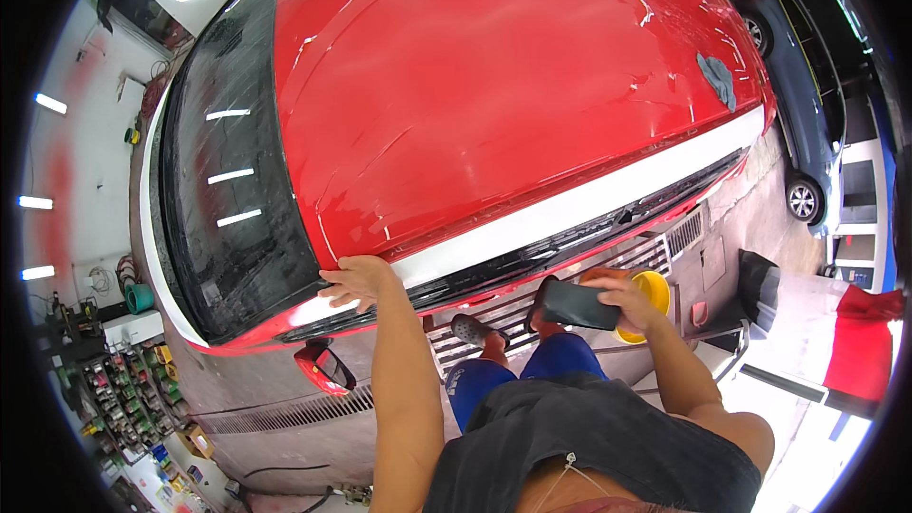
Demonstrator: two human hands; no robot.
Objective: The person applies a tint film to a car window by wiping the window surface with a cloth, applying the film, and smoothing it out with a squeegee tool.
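A car roof (pixel 463 85) before me shows a wet, glossy red surface, and a white strip (pixel 584 185) runs along its near side. My left hand (pixel 362 281) reaches to the roof's front near corner, beside the windshield (pixel 228 157). Its fingers are spread, with the fingertips at the edge; whether they pinch anything there is hidden. In my right hand (pixel 630 305) is a flat black rectangular object (pixel 581 303), held in front of my body and apart from the car. What exactly it is cannot be told.
A blue-grey cloth (pixel 717 82) lies on the roof's rear. The red side mirror (pixel 325 368) juts out below my left hand. My clogs (pixel 470 330) are on a slatted platform (pixel 445 353), with a yellow bucket (pixel 654 292) alongside. A blue car (pixel 812 100) stands at right.
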